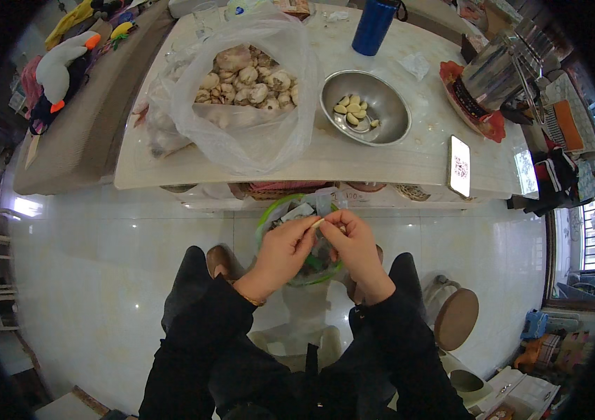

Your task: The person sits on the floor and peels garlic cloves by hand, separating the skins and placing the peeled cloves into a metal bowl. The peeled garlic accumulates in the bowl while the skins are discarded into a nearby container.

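Between the fingertips of both hands is a pale garlic clove (318, 223), held above a green-rimmed waste bin (261, 231) on the floor. My left hand (286, 249) pinches it from one side, and my right hand (352, 241) grips it from the other. Dark scraps and a liner show inside the bin, partly hidden by my hands. On the table, a white plastic bag (245, 139) stands open, full of whole garlic bulbs (249, 84). Right of it, a stainless steel bowl (389, 113) contains several peeled garlic cloves (352, 108).
A phone (459, 167) lies at the front edge of the table (381, 167). Farther back are a blue bottle (373, 29), a crumpled tissue (416, 65) and a metal pot (496, 73) on a red tray (495, 128). A round brown stool seat (456, 319) is right of my leg.
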### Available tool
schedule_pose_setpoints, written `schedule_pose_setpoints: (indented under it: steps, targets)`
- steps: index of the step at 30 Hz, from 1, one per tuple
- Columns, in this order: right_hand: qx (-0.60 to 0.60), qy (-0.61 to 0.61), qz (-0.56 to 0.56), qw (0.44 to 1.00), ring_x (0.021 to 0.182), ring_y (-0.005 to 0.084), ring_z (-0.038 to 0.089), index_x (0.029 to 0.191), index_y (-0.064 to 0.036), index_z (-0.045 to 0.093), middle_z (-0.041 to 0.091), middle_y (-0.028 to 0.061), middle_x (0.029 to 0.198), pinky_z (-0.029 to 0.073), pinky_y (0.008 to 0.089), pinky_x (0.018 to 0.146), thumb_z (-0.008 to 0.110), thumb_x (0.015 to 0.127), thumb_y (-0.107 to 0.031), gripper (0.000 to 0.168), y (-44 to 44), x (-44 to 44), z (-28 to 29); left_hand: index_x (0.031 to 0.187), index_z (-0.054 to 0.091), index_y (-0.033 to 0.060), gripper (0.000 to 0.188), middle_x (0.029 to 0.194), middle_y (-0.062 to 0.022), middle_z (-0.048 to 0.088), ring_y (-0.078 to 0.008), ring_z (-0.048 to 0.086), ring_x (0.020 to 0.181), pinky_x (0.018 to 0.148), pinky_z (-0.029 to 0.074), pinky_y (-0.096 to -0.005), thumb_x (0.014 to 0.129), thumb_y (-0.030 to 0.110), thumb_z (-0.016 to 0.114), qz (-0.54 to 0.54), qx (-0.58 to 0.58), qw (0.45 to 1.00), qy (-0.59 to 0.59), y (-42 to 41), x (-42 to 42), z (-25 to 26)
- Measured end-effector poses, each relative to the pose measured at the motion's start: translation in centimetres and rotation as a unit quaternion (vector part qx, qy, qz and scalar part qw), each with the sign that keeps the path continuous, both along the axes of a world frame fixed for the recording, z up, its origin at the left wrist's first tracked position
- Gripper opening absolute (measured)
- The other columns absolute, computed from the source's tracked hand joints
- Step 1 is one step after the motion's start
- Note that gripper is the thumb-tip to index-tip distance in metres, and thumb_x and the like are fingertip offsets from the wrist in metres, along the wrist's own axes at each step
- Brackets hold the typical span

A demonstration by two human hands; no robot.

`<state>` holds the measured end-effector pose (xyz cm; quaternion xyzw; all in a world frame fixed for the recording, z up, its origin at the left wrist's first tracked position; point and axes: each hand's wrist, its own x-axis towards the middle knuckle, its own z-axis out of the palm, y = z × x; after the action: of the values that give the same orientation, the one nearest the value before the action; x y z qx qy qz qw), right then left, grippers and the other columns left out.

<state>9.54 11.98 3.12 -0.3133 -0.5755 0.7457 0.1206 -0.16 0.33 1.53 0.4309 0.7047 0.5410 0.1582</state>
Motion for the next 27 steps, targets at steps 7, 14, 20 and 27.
schedule_pose_setpoints:
  steps: [7, 14, 20, 27]
  targets:
    - [0.024, -0.005, -0.015, 1.000, 0.045, 0.0026, 0.042, 0.085, -0.004, 0.054, 0.051, -0.0030, 0.060, 0.031, 0.0193, 0.040, 0.057, 0.087, -0.012, 0.010, -0.6, -0.2, -0.3, 0.106, 0.058, 0.0009, 0.023, 0.083, -0.0150, 0.060, -0.0278, 0.060, 0.070, 0.063, 0.047, -0.0329, 0.084, 0.005, 0.055, 0.017, -0.015, 1.000, 0.004, -0.1, 0.6, 0.4]
    - [0.042, -0.008, -0.025, 0.999, 0.046, 0.0025, 0.042, 0.085, -0.004, 0.053, 0.053, -0.0021, 0.061, 0.032, 0.0193, 0.040, 0.057, 0.087, -0.012, 0.009, -0.9, -0.1, -0.6, 0.106, 0.059, 0.0009, 0.022, 0.080, -0.0151, 0.060, -0.0267, 0.060, 0.068, 0.062, 0.047, -0.0320, 0.085, 0.006, 0.054, 0.045, 0.006, 0.999, -0.011, 0.1, 1.1, -0.3]
    - [0.054, 0.006, -0.031, 0.998, 0.046, 0.0021, 0.041, 0.085, -0.004, 0.054, 0.051, -0.0034, 0.060, 0.031, 0.0192, 0.040, 0.056, 0.087, -0.013, 0.009, -0.8, -0.1, -0.9, 0.109, 0.059, 0.0015, 0.023, 0.074, -0.0109, 0.060, -0.0163, 0.057, 0.060, 0.057, 0.045, -0.0276, 0.087, 0.008, 0.054, 0.028, -0.026, 0.994, -0.103, 0.0, 0.8, 0.3]
    - [0.045, -0.003, 0.001, 0.999, 0.045, 0.0020, 0.041, 0.085, -0.004, 0.054, 0.048, -0.0044, 0.059, 0.031, 0.0190, 0.040, 0.056, 0.088, -0.014, 0.010, -0.1, 0.0, -0.8, 0.110, 0.059, 0.0041, 0.022, 0.075, 0.0009, 0.058, -0.0031, 0.047, 0.058, 0.048, 0.036, -0.0176, 0.093, 0.015, 0.050, -0.011, -0.036, 0.946, -0.322, -0.2, 0.5, -0.1]
